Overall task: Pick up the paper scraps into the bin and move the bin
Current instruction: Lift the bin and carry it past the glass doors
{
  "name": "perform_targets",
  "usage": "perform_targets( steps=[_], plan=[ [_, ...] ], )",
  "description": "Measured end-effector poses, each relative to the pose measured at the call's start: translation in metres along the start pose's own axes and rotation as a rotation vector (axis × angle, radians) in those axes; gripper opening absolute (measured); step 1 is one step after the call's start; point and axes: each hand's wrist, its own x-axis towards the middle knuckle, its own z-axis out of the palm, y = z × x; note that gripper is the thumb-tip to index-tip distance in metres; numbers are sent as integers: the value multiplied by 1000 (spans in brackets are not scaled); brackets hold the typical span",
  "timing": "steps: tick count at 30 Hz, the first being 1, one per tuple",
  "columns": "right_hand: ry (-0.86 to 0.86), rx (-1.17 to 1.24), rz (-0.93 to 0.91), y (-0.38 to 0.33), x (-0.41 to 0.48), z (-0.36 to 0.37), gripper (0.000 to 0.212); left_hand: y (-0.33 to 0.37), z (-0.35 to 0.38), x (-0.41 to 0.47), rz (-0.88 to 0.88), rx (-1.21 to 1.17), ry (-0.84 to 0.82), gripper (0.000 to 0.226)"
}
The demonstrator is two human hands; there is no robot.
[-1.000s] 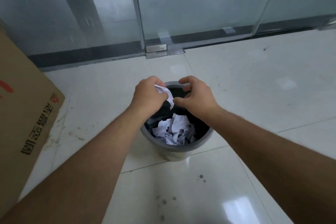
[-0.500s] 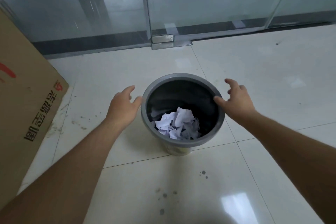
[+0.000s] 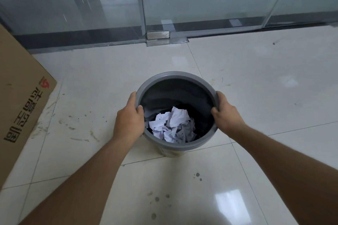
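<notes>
Two grips closed on the bin (image 3: pixel 175 76) rim: left hand (image 3: pixel 129 122) and right hand (image 3: pixel 226 115) on opposite sides, thumbs inside | bin stood on floor (image 3: pixel 256 97), paper scraps (image 3: pixel 172 124) piled inside | risk: uneven lift could tilt bin, spilling scraps; a sideways move could bump cardboard box (image 3: pixel 22 97) nearby at left
</notes>
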Motion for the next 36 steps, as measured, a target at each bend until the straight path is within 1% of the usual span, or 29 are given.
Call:
perform_targets(
  steps=[5,9,13,17,19,24,27,31,36],
  plan=[
    [0,8,-13,-24,-25,-24,44,15,-21,-27,-16,-26,17,47],
    [-71,-11,-9,-83,-50,-87,42,68,-88,-54,-61,-34,-6,43],
    [-135,-16,-23,-181,-72,-187,37,159,-191,-73,-90,-25,-33,36],
    [-129,-18,-59,-299,-87,-313,38,280,-316,-82,-87,-37,-30,32],
    [-98,-6,-86,-360,-92,-378,43,346,-380,-82,-81,-74,-11,33],
    [0,0,-175,-491,-100,-528,49,496,-521,-84,-29,-99,110,50],
    [57,23,-245,-559,-99,-606,50,571,-586,-91,48,-135,156,49],
    [149,69,-345,-627,-108,-682,49,640,-654,-109,162,-160,263,43],
    [174,124,-385,-664,-125,-714,51,673,-697,-130,228,-148,304,38]
  ],
)
